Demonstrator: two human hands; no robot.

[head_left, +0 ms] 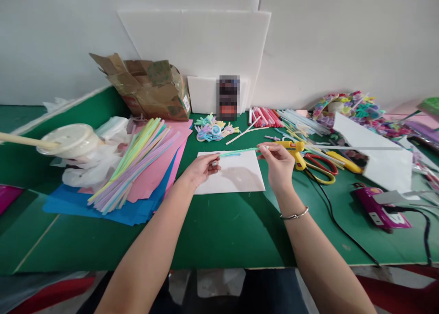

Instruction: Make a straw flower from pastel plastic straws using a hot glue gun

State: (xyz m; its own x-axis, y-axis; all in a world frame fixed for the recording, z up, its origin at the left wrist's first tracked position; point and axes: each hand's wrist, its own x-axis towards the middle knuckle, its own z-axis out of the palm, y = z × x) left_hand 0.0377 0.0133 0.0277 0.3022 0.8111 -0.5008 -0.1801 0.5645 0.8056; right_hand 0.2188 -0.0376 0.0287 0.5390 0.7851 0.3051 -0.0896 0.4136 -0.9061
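Observation:
My left hand (202,170) and my right hand (279,165) pinch a light green pipe cleaner (242,151) near its two ends. It stretches almost level between them, above a white sheet (236,179). A short blue strip (233,155) shows just beneath the green one, and I cannot tell whether it lies on the sheet. A yellow glue gun (299,156) lies close to the right hand, partly behind it. Behind the sheet sits a pile of pastel pipe-cleaner shapes (213,129).
Pastel pipe cleaners (132,167) lie on pink and blue sheets at left, beside a white lidded container (70,140). A cardboard box (154,90) stands behind. At right are scissors (331,178), a yellow-handled cutter (346,163), a magenta power strip (377,206) and a black cord (331,209).

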